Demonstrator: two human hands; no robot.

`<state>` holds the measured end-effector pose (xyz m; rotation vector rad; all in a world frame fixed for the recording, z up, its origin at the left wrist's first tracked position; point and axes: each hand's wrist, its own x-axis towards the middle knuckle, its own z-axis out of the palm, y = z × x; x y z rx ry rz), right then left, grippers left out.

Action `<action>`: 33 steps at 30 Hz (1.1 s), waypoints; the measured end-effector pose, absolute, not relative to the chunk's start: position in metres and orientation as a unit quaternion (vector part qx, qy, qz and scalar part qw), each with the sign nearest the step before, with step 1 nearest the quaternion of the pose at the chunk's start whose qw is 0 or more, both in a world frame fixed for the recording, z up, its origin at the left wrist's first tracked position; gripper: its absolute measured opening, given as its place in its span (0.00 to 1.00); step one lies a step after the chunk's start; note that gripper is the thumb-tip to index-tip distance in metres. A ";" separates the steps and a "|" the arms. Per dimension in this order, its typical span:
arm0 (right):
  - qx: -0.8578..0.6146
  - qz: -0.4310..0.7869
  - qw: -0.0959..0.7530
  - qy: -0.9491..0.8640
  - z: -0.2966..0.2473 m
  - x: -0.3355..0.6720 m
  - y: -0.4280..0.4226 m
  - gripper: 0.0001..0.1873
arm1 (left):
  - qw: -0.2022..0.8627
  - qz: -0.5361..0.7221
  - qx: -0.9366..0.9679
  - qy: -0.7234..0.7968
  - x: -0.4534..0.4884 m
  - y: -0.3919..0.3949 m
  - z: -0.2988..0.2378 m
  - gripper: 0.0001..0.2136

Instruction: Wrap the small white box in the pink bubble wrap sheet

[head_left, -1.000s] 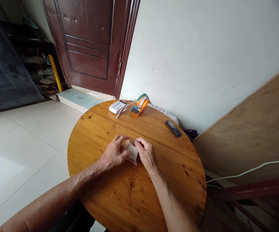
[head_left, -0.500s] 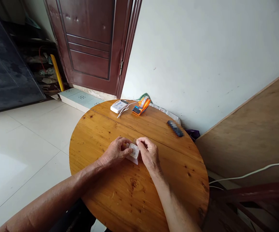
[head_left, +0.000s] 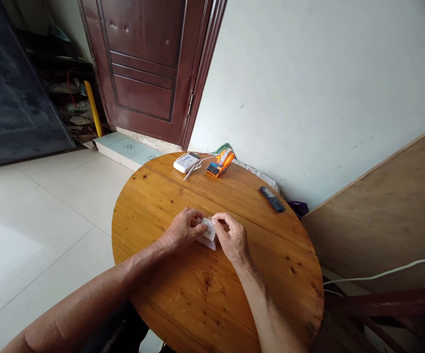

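Note:
A small white rectangular item in clear plastic wrapping [head_left: 209, 230] lies at the middle of the round wooden table [head_left: 153, 196]; its exact kind cannot be made out. My left hand [head_left: 185, 227] grips it from the left, thumb on top and fingers curled along the far side. At the item's upper right corner, my right hand [head_left: 231, 237] is closed with thumb and forefinger pinched together. The fingertips seem to hold the edge of the wrapping, though part of it is hidden behind them.
Along the table's far side are a white box-shaped device with a cord [head_left: 187, 162], an orange tape dispenser [head_left: 220, 164] and a dark blurred oblong object [head_left: 271, 198]. A white wall [head_left: 300, 88] rises behind. A wooden panel [head_left: 388, 201] stands at right.
The whole view has shifted slightly, moving the table and hands a little rightward in the picture. My right hand's pinch sits slightly lower, nearer the wrapped item's corner. The left hand keeps its grip.

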<state>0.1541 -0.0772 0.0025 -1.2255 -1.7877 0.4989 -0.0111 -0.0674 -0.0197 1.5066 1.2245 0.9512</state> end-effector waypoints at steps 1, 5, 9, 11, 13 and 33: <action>-0.490 0.200 0.443 -0.723 0.003 0.155 -0.077 0.06 | 0.468 0.386 0.616 0.502 -0.011 -0.067 -0.020 0.12; -0.472 0.185 0.433 -0.745 0.007 0.155 -0.077 0.06 | 0.435 0.388 0.627 0.516 -0.011 -0.069 -0.017 0.11; -0.444 0.147 0.408 -0.784 0.012 0.158 -0.076 0.07 | 0.393 0.393 0.644 0.525 -0.009 -0.071 -0.014 0.11; -0.433 0.108 0.390 -0.806 0.013 0.161 -0.076 0.08 | 0.392 0.392 0.645 0.526 -0.008 -0.071 -0.015 0.11; -0.424 0.067 0.366 -0.826 0.014 0.165 -0.077 0.08 | 0.400 0.393 0.641 0.523 -0.008 -0.072 -0.015 0.12; -0.405 -0.022 0.370 -0.836 0.020 0.173 -0.095 0.14 | 0.383 0.391 0.637 0.543 -0.007 -0.071 -0.014 0.10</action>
